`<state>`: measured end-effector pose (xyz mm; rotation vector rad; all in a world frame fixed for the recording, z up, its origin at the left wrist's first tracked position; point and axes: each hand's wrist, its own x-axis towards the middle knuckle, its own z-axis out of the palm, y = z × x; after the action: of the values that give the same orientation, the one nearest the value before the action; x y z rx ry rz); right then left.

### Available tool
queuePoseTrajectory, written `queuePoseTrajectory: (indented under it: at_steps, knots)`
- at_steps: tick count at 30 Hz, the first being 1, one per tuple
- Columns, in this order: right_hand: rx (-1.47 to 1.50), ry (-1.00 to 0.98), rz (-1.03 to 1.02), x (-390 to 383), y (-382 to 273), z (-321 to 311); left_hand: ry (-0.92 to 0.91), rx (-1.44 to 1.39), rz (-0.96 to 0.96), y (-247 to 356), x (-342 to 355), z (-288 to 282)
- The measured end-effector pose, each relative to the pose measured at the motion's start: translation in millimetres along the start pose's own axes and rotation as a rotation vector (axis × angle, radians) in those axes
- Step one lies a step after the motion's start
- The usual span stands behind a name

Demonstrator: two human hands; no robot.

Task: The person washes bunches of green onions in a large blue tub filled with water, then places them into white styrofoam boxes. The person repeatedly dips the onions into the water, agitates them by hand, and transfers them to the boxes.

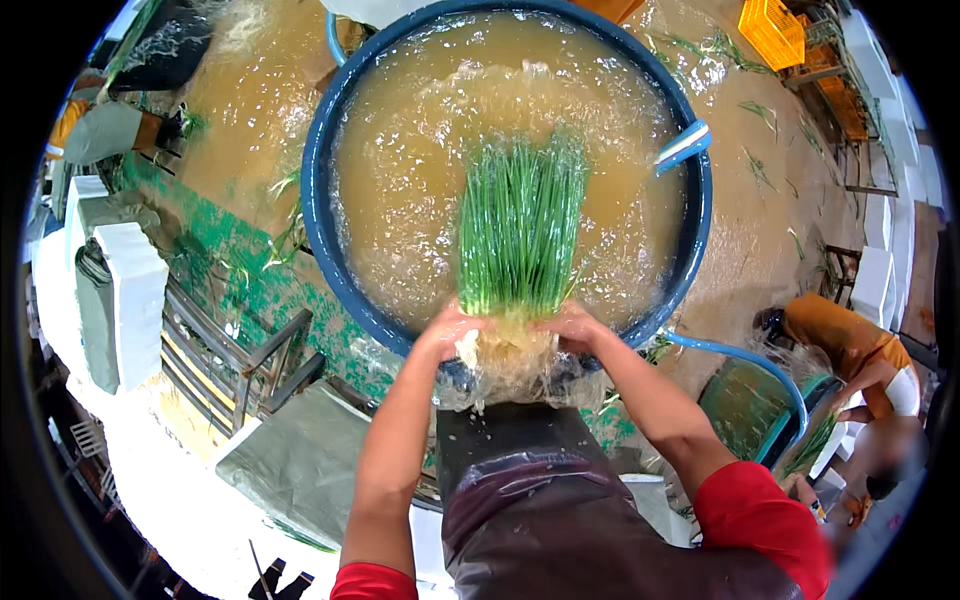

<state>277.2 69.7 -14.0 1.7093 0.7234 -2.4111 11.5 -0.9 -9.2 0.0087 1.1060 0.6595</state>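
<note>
A thick bunch of green onions (522, 225) lies over the muddy water of a big round blue tub (318, 215), its green tops pointing to the far side. My left hand (452, 328) grips the bunch from the left near its pale root end. From the right, my right hand (575, 326) closes round the same end. Brown water splashes and runs off the roots over the tub's near rim. The fingers of both hands are partly hidden by the stalks and the splash.
A blue hose (683, 148) hangs over the tub's right rim, and another blue hose (745, 355) runs off to the right. A person in an orange top (835, 335) handles green onions at lower right. Yellow crates (772, 32) stand far right; a slatted frame (215, 370) stands left.
</note>
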Motion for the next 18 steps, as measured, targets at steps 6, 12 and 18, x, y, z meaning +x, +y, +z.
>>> queuePoseTrajectory:
  at_steps: [6, 12, 18]
  knots:
    - [0.237, -0.013, -0.219, -4, -43, 22, -0.092, -0.078, 0.068, 57, -7, 24]
    - [-0.148, 0.075, 0.030, -9, -65, 48, 0.003, 0.080, 0.148, -2, 44, -30]
    - [-0.368, 0.019, -0.408, 100, 84, -54, -0.114, 0.118, 0.047, 10, 46, -5]
